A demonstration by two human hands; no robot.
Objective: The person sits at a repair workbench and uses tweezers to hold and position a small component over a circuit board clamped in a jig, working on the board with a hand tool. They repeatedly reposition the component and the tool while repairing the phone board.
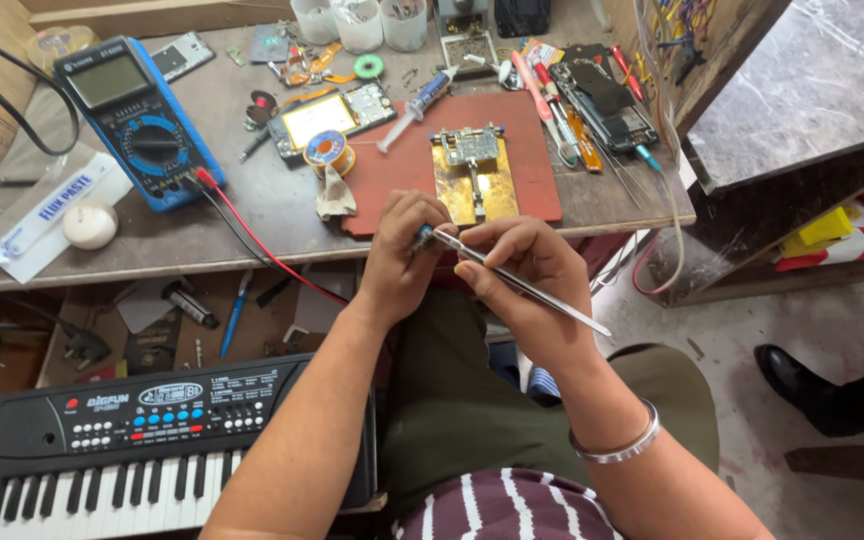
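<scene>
Metal tweezers point(522, 282) held in right hand point(527, 285), long and thin, tail end pointing down-right over the lap, tips up-left meeting a small dark part point(424, 237) pinched in left hand point(400, 255). Left grip is closed tight on that small part; right grip is closed around the tweezers, fingers wrapped over the shaft. Both hands hover just off the near edge of the tabletop point(252, 200), above the person's lap. Silver bangle point(617, 447) on right wrist. Just beyond the hands, red mat point(532, 160) with a brass-coloured board holder point(474, 170) on it. Syringe point(414, 108) lies across the mat's far-left corner. Solder spool point(329, 150) beside the mat, blue multimeter point(142, 120) further left with red lead point(252, 240) trailing. Black keyboard point(142, 450) low on the left, under the tabletop.
</scene>
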